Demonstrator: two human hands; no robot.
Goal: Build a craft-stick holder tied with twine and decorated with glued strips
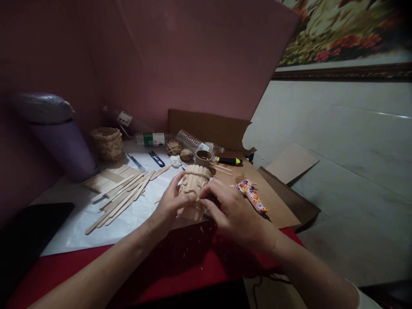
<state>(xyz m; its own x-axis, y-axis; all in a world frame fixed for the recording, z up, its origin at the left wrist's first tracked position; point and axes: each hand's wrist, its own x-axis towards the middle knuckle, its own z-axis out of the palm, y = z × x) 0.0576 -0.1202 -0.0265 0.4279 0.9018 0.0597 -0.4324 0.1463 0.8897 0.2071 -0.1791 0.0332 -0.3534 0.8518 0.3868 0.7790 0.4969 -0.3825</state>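
Note:
A small cup-shaped holder made of popsicle sticks [195, 179] is held upright near the table's front edge, with twine wound round its upper part and lower down. My left hand [172, 198] grips its left side, thumb across the front. At the front right, the fingers of my right hand [225, 206] are pinched together against the lower twine; the twine's end is hidden by them. Loose popsicle sticks [124, 199] lie in a fanned pile to the left. On the right, a flower-patterned glue gun [252, 195] rests on cardboard.
Behind are a roll of tape [204, 158], twine balls [174, 148], blue thread snips [156, 159], a yellow-black cutter [229, 161] and plastic bottles [189, 139]. A woven-looking basket [107, 143] and a purple tumbler [62, 146] stand left. Cardboard [270, 201] covers the right side.

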